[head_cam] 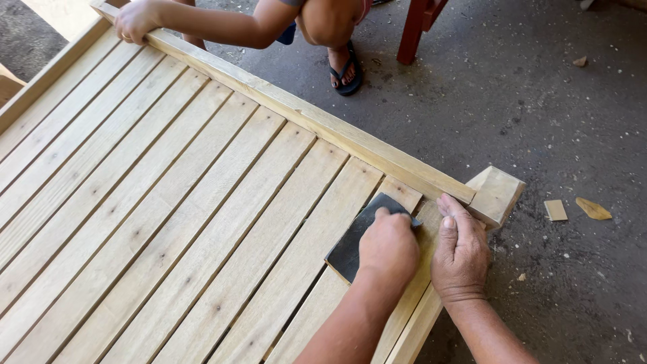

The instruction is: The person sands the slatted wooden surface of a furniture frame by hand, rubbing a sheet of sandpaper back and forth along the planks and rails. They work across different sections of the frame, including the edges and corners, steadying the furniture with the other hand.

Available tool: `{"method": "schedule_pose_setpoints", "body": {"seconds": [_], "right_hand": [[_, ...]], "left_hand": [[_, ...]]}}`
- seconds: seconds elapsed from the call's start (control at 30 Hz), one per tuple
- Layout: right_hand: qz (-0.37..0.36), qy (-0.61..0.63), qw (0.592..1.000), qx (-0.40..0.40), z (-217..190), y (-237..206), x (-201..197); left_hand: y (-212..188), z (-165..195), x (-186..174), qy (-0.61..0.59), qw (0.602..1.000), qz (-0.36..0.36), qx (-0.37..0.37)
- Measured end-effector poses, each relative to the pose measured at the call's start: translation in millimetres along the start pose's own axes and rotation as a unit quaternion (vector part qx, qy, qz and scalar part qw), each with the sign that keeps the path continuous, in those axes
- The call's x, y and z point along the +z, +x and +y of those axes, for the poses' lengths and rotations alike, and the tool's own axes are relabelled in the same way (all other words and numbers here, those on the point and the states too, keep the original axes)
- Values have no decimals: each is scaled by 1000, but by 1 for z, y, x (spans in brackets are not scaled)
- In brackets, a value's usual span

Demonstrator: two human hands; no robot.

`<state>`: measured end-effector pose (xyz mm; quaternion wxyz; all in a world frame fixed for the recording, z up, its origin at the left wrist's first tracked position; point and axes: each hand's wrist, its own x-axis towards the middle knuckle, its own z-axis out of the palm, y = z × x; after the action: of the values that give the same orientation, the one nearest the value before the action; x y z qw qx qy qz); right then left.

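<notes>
A: What lies around the slatted wooden panel [168, 202]?

B: Beyond its far rail [296, 111] a second person crouches on the concrete floor [539, 121], one hand [135, 20] resting on that rail's far end, a foot in a dark sandal [346, 71] just past it. A red chair leg [414, 30] stands near that foot. Past the panel's corner post [495, 192], two small wood scraps [583, 209] lie on the floor.

A: And the dark sheet of sandpaper [357, 236]?

B: It lies flat on the slats near the corner post, its long axis slanting across the boards, one end toward the far rail, the other toward the wearer.

A: The hands?

B: The left hand [387, 246] presses down on the sandpaper, fingers curled over its far edge. The right hand [460, 249] lies flat on the end slat just beside it, fingers together and straight, pointing toward the post, holding nothing. Nothing blocks the sheet but the left hand itself.
</notes>
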<state>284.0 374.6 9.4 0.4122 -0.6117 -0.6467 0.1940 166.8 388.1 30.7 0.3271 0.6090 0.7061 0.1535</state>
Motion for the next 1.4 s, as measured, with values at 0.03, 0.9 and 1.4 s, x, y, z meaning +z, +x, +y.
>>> {"method": "schedule_pose_setpoints", "body": {"seconds": [0.03, 0.9, 1.4], "right_hand": [[-1, 5, 1000, -1, 0, 0, 0], [4, -33, 999, -7, 2, 0, 2], [0, -36, 999, -19, 3, -1, 0]], "left_hand": [[-8, -5, 2, -6, 1000, -4, 1], [-5, -20, 20, 50, 991, 55, 109], [-5, -29, 16, -57, 987, 88, 120]]}}
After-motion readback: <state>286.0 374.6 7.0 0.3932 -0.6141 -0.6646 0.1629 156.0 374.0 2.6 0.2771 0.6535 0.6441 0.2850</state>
